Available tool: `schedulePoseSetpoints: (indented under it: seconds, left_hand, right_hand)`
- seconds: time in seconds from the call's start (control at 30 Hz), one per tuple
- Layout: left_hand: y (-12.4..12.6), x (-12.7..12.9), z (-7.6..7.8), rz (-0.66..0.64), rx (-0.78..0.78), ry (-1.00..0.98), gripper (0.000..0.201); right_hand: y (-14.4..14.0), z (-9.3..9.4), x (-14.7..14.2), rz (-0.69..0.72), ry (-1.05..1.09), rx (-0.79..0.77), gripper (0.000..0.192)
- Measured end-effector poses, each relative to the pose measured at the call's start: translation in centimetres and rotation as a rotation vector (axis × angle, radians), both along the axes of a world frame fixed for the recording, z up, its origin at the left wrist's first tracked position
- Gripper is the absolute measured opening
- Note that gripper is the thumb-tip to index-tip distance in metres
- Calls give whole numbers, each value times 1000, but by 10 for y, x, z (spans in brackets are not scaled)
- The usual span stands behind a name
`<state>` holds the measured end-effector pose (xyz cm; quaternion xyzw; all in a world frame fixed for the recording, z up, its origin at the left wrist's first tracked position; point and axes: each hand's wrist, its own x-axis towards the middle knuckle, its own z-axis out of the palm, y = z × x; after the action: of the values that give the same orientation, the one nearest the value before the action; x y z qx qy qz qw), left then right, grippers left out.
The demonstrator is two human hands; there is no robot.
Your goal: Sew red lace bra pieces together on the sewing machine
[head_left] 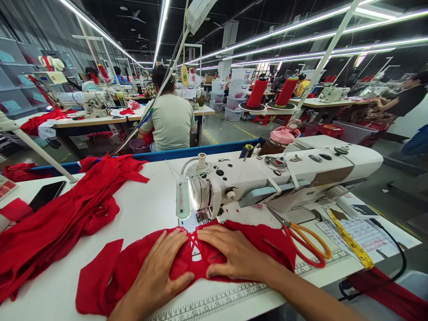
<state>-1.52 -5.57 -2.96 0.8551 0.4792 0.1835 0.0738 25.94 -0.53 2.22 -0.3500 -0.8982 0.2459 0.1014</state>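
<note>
A piece of red fabric (130, 256) lies spread on the table in front of the white sewing machine (234, 174). My left hand (160, 265) rests flat on its left half, thumb stretched toward the middle. On the other half, my right hand (234, 254) lies with its fingers extended and the thumb apart. Between the hands, thin red strips cross over a small gap in the cloth. The fabric's upper edge is close to the presser foot (202, 217); whether it sits under the foot is unclear.
Orange-handled scissors (307, 243) lie right of the fabric, near a yellow tape measure (351, 240) on papers. A heap of red cloth (76, 214) and a black phone (47, 195) are at left. Another person (172, 116) sits ahead, facing away.
</note>
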Motion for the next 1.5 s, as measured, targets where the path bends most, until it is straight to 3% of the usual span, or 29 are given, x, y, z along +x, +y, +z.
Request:
schedulePoseSetpoints:
  seconds: [0.2,0.5,1.3,1.5]
  left_hand:
    - [0,-1,-1,7,-15,8,77]
    - [0,4,8,14,-39,21,80]
    - [-2,2,2,12,-12,31,79]
    - [0,2,8,-12,16,18,76]
  right_hand:
    - [0,0,1,-4,-36,-21,83]
    - [4,0,0,18,-34,-12,84]
    - [4,-4,0,-2,-14,-35,84]
    - [-3,9,6,29,-52,-5,79]
